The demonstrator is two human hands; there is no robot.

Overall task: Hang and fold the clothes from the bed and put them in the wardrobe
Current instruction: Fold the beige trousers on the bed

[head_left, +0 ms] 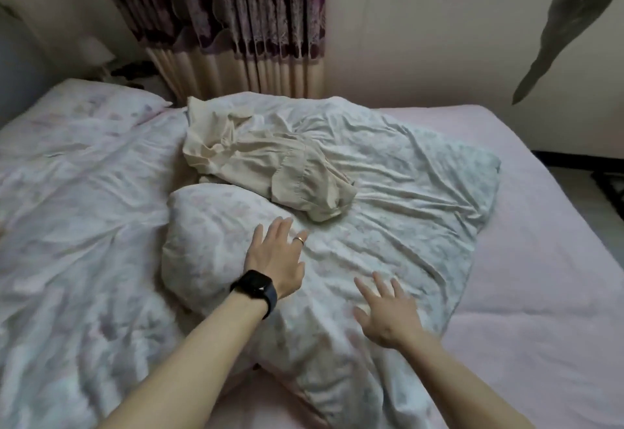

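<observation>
Bed (540, 259): pink sheet, bare along the right side and the near edge.

Duvet (412, 172): pale floral print, rumpled, heaped over the middle and left of the bed. One padded corner bulges up at centre.

Curtain (236, 23): cream with a purple leaf-pattern band, hanging against the far wall behind the bed.

Pillow (94, 107): same pale print, lying flat at far left.

Beige garment (270, 162): crumpled in a loose heap on top of the duvet, centre of the bed, just beyond the bulging corner. No hand is on it.

Both bare forearms reach forward from the bottom edge, roughly parallel, palms down.

Left hand (275, 256): further forward, over the bulging corner of the duvet, fingers straight and spread, tips pointing at the near end of the garment, just short of it. It holds nothing. Cannot tell whether the palm presses on the fabric.

Right hand (385, 313): lower and to the right, over the duvet, blurred. Fingers splayed and extended, holding nothing. Contact with the cloth unclear.

Black watch (255, 288) on the left wrist.

Ring (299, 239) on a left finger.
</observation>
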